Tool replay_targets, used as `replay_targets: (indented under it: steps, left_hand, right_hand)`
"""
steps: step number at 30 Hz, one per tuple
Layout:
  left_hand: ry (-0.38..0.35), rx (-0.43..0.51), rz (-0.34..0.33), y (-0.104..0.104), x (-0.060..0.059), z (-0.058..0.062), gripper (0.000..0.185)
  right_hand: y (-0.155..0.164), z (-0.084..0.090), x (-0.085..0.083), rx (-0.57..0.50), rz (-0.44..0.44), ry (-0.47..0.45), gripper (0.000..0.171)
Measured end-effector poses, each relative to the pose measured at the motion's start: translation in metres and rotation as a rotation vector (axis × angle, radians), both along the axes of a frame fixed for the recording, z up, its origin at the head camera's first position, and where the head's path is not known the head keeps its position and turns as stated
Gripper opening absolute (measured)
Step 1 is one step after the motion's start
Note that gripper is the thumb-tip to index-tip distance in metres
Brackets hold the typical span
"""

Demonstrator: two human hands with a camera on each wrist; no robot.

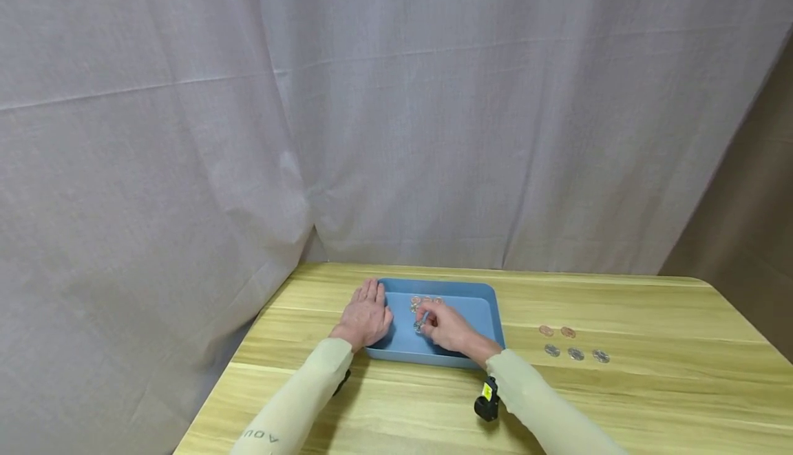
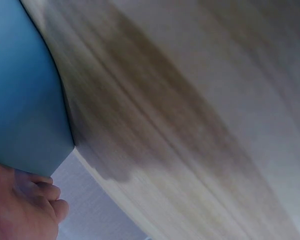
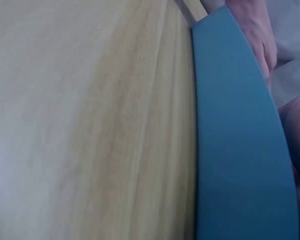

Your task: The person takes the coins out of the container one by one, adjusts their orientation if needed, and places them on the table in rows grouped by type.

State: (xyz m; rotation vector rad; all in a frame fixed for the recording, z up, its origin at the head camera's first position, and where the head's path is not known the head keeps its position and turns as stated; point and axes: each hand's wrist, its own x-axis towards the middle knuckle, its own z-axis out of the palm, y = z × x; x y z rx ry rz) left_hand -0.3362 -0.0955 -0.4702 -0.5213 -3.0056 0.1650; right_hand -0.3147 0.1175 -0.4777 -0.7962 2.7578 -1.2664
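A blue tray (image 1: 471, 307) lies on the wooden table. My left hand (image 1: 364, 317) rests along the tray's left rim, fingers straight and pointing away from me; the left wrist view shows its fingertips (image 2: 49, 192) beside the blue wall. Over the tray, my right hand (image 1: 447, 327) pinches a silver coin (image 1: 418, 326) between thumb and fingers, low near the tray floor. Just beyond that hand, a row of copper coins (image 1: 416, 300) lies in the tray, with another coin (image 1: 414, 308) close in front, partly hidden by the fingers.
Right of the tray, two copper coins (image 1: 568, 332) lie on the table (image 1: 669, 317). Nearer to me is a row of three silver coins (image 1: 575, 354). A grey curtain (image 1: 403, 131) hangs behind the table. A black wrist camera (image 1: 487, 403) hangs below the right sleeve.
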Motion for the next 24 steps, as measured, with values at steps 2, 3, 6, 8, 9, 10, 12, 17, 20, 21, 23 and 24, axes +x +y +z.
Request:
replay_targets:
  steps: [2, 3, 6, 8, 9, 10, 12, 17, 20, 21, 23, 24]
  left_hand:
    - [-0.002, -0.003, 0.000, 0.000, -0.001, -0.001, 0.061]
    - [-0.002, -0.007, 0.001, 0.000, -0.001, -0.001, 0.062]
    - [-0.006, -0.013, 0.007, -0.001, -0.001, -0.001, 0.062]
    - [-0.012, -0.017, 0.008, -0.001, -0.001, -0.002, 0.062]
    - [-0.017, -0.018, 0.008, -0.001, -0.001, -0.002, 0.062]
    - [-0.018, -0.013, 0.007, -0.001, -0.001, -0.002, 0.062]
    - [-0.022, -0.014, 0.010, -0.001, -0.001, -0.002, 0.062]
    - [-0.021, -0.002, 0.015, -0.001, 0.001, -0.002, 0.062]
    - [-0.026, -0.003, 0.018, 0.000, 0.000, -0.001, 0.062]
    - [-0.027, -0.003, 0.018, 0.000, 0.000, -0.001, 0.062]
    - [-0.028, -0.003, 0.019, 0.000, -0.001, -0.001, 0.062]
    - [-0.026, -0.008, 0.019, 0.000, -0.001, 0.000, 0.062]
  right_hand:
    - [0.005, 0.002, 0.003, -0.019, -0.006, -0.035, 0.012]
    - [0.008, 0.003, 0.004, -0.024, -0.010, -0.049, 0.012]
    - [0.016, 0.006, 0.007, -0.027, -0.025, -0.063, 0.011]
    - [0.022, 0.007, 0.010, -0.028, -0.035, -0.060, 0.012]
    - [0.025, 0.008, 0.011, -0.030, -0.042, -0.058, 0.012]
    - [0.027, 0.009, 0.012, -0.031, -0.046, -0.057, 0.012]
    - [0.032, 0.011, 0.015, -0.035, -0.053, -0.052, 0.012]
    - [0.044, 0.015, 0.020, -0.034, -0.063, -0.016, 0.011]
    - [0.055, 0.018, 0.023, -0.037, -0.089, -0.007, 0.010]
    - [0.058, 0.019, 0.025, -0.044, -0.101, -0.009, 0.010]
    - [0.067, 0.020, 0.026, -0.056, -0.131, -0.009, 0.010]
    - [0.070, 0.021, 0.027, -0.063, -0.147, -0.012, 0.010]
